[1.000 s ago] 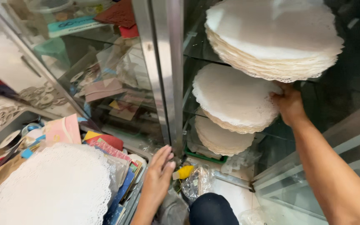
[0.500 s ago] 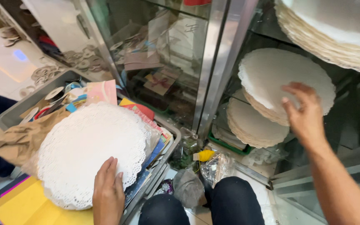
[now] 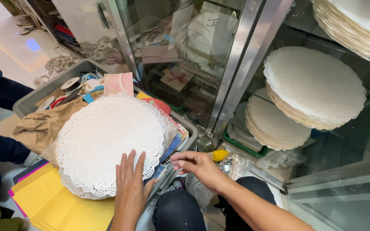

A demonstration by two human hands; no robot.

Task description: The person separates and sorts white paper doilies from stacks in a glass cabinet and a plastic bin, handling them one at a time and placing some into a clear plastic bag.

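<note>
- my left hand (image 3: 130, 184) lies flat and open, fingers spread, palm down on the near edge of the white lace doily stack (image 3: 110, 143). it grips nothing, it only presses.
- my right hand (image 3: 193, 164) hovers just beside it, over the near right corner of the grey bin (image 3: 26, 102). fingers are loosely curled with the fingertips drawn together; it holds nothing that i can see.
- the doily stack sits on top of the clutter in the bin, wrapped in thin clear plastic (image 3: 170, 128), overhanging the yellow paper sheets (image 3: 56, 205) at its near side.
- risk as i judge it: the stack rests on uneven things, crumpled brown paper (image 3: 43, 124) to its left and coloured card edges to its right. pressing on the near rim alone could tip it or slide it off toward my knees.
- the lace rims are thin and cut through. a pinch with the right fingertips could tear or crease the scalloped edge, most of all if the plastic slips under my fingers.
- the plastic looks slick, so a one-sided lift could fan the sheets out.
- inside the glass cabinet (image 3: 185, 55) on my right, more round doily stacks (image 3: 313, 85) sit on shelves, one jutting past its shelf edge. a careless elbow could knock it down.
- another person's dark sleeve (image 3: 1, 87) is at the far left, well apart from my hands.
</note>
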